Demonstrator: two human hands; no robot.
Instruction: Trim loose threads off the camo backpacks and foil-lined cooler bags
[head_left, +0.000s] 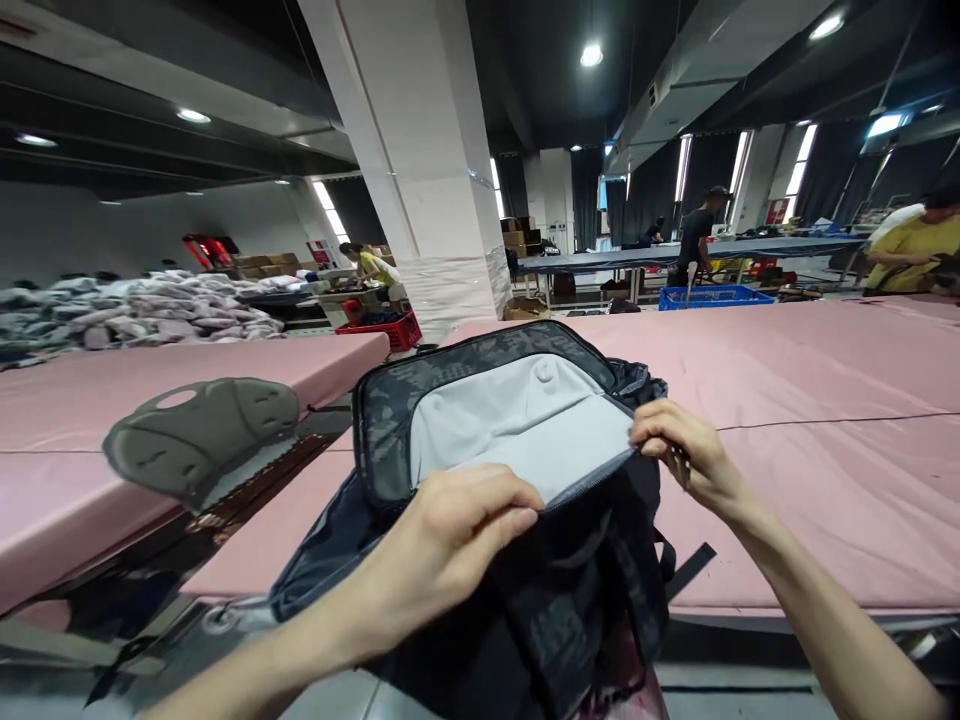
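Note:
A dark camouflage backpack [555, 600] leans at the edge of the pink-covered table, its zippered compartment open and a light grey lining [517, 420] showing inside. My left hand [469, 525] pinches the near zippered edge of that opening, thumb against the fingers. At the right corner of the opening, my right hand [686, 440] is closed on the zippered edge; whether a zipper pull sits in its fingers is hidden. A loose black strap [691, 572] sticks out on the bag's right side.
Pink-covered tables [825, 400] stretch right and left, with a gap between. A grey moulded panel [202, 435] juts over that gap. Behind stand a white pillar [420, 150], a blue crate [712, 297], a red crate [394, 332] and a heap of wrapped goods [150, 310]. Several people are farther back.

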